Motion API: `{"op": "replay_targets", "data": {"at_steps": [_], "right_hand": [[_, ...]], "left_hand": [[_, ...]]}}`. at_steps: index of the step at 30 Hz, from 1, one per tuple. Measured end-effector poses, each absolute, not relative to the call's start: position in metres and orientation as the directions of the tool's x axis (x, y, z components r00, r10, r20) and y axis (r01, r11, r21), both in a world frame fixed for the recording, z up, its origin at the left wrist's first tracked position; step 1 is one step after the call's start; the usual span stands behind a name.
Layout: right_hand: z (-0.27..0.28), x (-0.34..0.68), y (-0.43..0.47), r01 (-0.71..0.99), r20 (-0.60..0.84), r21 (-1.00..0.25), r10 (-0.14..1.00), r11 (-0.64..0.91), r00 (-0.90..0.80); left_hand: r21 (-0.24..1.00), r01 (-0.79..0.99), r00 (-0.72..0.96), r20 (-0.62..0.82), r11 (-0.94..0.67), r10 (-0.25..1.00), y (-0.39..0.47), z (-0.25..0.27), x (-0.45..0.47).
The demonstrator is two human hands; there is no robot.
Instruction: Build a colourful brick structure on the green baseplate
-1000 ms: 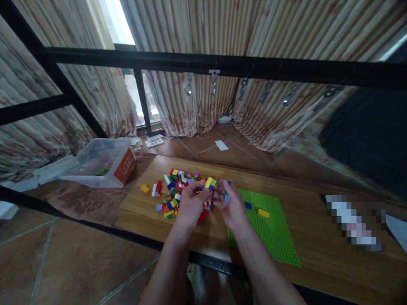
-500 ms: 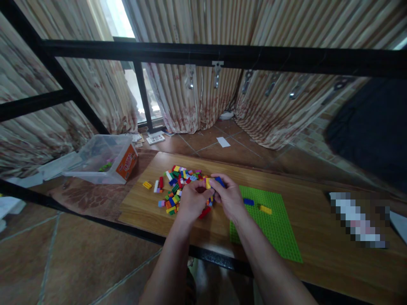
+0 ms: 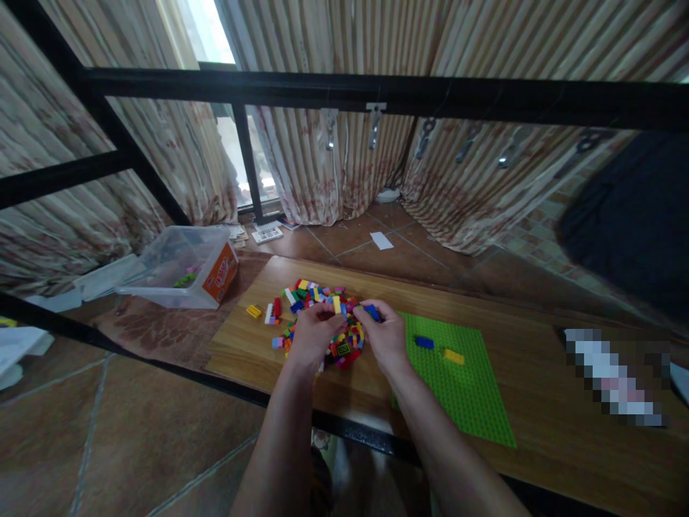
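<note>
Over the pile of toy bricks (image 3: 344,350), my left hand (image 3: 312,336) is closed, its fingertips pinching a yellow brick (image 3: 337,305). A light blue piece shows just beside that brick; I cannot tell if it is joined on. To the right, my right hand (image 3: 386,334) pinches a dark blue brick (image 3: 372,312) between thumb and fingers. The two hands are a little apart. A green baseplate (image 3: 468,391) lies right of my right hand, bearing a blue brick (image 3: 425,342) and a yellow brick (image 3: 453,356).
The wooden tabletop (image 3: 538,388) carries all of this. A clear plastic box (image 3: 188,287) with an orange label stands at the left. A lone yellow brick (image 3: 253,311) lies left of the pile. A black metal bar (image 3: 344,86) crosses above, before striped curtains (image 3: 344,158).
My hands have drawn apart: the left moved left with the yellow brick, while the right keeps the dark blue brick. More of the pile shows between them. The view shifted slightly.
</note>
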State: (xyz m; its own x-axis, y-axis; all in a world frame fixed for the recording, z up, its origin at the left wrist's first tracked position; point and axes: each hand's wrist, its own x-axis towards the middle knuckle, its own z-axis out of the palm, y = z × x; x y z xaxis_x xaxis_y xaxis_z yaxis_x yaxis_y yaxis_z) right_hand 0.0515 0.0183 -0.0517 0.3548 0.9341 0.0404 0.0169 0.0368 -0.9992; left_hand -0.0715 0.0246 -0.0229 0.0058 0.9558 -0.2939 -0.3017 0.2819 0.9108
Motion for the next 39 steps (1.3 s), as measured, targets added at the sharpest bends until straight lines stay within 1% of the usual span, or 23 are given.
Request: {"op": "replay_targets", "data": {"at_steps": [2,3,4,6,7,9,11,13,14,16,19,22,24,26,29,33,35,37,39], "right_hand": [[-0.058,0.052,0.016,0.320,0.156,-0.945,0.953,0.067,0.261],[-0.060,0.052,0.015,0.431,0.194,-0.897,0.962,0.095,0.193],[-0.062,0.052,0.014,0.504,0.218,-0.854,0.967,0.125,0.130],[-0.064,0.052,0.012,0.554,0.246,-0.814,0.968,0.176,0.053],[-0.063,0.052,0.012,0.545,0.250,-0.818,0.967,0.183,0.051],[-0.059,0.052,0.012,0.470,0.231,-0.870,0.966,0.150,0.119],[-0.051,0.051,0.015,0.307,0.152,-0.948,0.964,0.080,0.217],[-0.041,0.050,0.018,0.115,0.044,-0.993,0.965,0.015,0.257],[-0.037,0.049,0.019,0.052,0.013,-0.999,0.968,0.000,0.249],[-0.030,0.048,0.022,0.002,-0.004,-1.000,0.977,-0.004,0.212],[-0.025,0.048,0.023,-0.046,-0.035,-0.999,0.987,-0.028,0.159],[-0.026,0.051,0.022,-0.176,-0.118,-0.979,0.988,-0.099,0.101],[-0.028,0.052,0.021,-0.232,-0.140,-0.965,0.987,-0.120,0.072],[-0.030,0.052,0.021,-0.235,-0.138,-0.965,0.988,-0.119,0.068],[-0.033,0.051,0.022,-0.178,-0.108,-0.980,0.991,-0.093,0.079],[-0.035,0.051,0.024,-0.033,0.000,-0.999,1.000,0.001,0.031],[-0.036,0.051,0.024,0.005,0.038,-0.999,0.999,0.038,0.009],[-0.037,0.051,0.023,-0.028,0.022,-0.999,1.000,0.022,0.000],[-0.038,0.051,0.023,-0.109,-0.029,-0.994,1.000,-0.030,-0.010]], "left_hand": [[0.924,-0.280,-0.008,-0.275,0.262,0.962,0.028,-0.025,-0.078],[0.924,-0.280,-0.003,-0.274,0.262,0.962,0.029,-0.026,-0.080],[0.922,-0.284,0.002,-0.274,0.263,0.962,0.029,-0.026,-0.082],[0.919,-0.292,0.010,-0.274,0.265,0.962,0.030,-0.027,-0.084],[0.917,-0.296,0.013,-0.275,0.267,0.961,0.030,-0.026,-0.085],[0.910,-0.310,0.017,-0.284,0.275,0.959,0.030,-0.025,-0.085],[0.898,-0.324,0.039,-0.300,0.296,0.953,0.029,-0.023,-0.086],[0.889,-0.326,0.086,-0.312,0.322,0.946,0.027,-0.020,-0.086],[0.885,-0.326,0.117,-0.312,0.333,0.943,0.026,-0.019,-0.085],[0.878,-0.334,0.154,-0.308,0.343,0.939,0.024,-0.017,-0.084],[0.866,-0.363,0.150,-0.309,0.343,0.939,0.023,-0.015,-0.081],[0.854,-0.376,0.161,-0.323,0.360,0.933,0.023,-0.014,-0.081],[0.857,-0.359,0.163,-0.333,0.370,0.929,0.022,-0.014,-0.081],[0.864,-0.334,0.157,-0.344,0.377,0.926,0.022,-0.013,-0.081],[0.855,-0.338,0.168,-0.356,0.393,0.919,0.022,-0.012,-0.082],[0.854,-0.354,0.184,-0.337,0.382,0.923,0.023,-0.014,-0.081],[0.868,-0.348,0.175,-0.311,0.354,0.934,0.023,-0.017,-0.080],[0.878,-0.342,0.164,-0.294,0.334,0.942,0.023,-0.019,-0.080],[0.881,-0.335,0.167,-0.292,0.333,0.942,0.024,-0.020,-0.080]]}}
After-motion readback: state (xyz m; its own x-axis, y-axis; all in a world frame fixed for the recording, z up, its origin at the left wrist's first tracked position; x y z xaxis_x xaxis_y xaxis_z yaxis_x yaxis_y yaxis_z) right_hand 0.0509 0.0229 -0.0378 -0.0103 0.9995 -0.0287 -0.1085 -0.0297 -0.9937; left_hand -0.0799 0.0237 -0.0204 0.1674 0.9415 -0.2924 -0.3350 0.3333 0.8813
